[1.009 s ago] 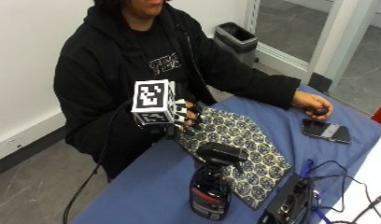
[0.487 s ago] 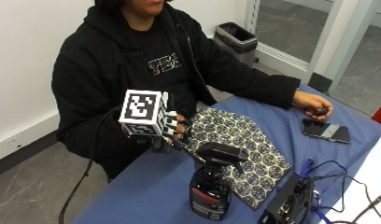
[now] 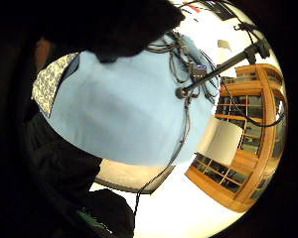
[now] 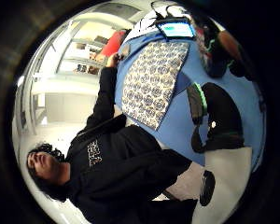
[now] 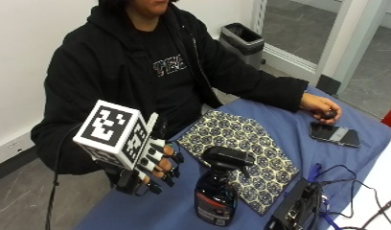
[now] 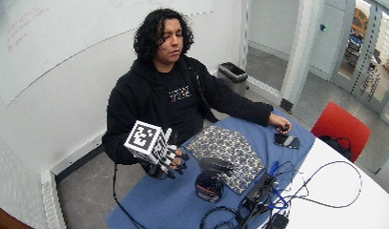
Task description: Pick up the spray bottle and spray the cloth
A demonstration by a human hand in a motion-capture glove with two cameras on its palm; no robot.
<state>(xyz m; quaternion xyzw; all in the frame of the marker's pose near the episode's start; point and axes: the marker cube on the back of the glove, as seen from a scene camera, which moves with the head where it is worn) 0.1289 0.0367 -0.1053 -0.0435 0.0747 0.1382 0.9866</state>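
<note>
Blue table (image 5: 285, 124): spray bottle (image 5: 218, 191) upright, touching patterned cloth (image 5: 247, 153). Gloved right hand (image 5: 151, 165) just beside bottle, fingers relaxed, holding nothing. Probably rigid, slick plastic, liquid-weighted; best gripped round neck below trigger.

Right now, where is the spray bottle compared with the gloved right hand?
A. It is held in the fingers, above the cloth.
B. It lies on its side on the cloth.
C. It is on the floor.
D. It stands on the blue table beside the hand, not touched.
D: the spray bottle stands upright on the blue table at the edge of the cloth, and the gloved right hand is beside it with a gap between.
</note>
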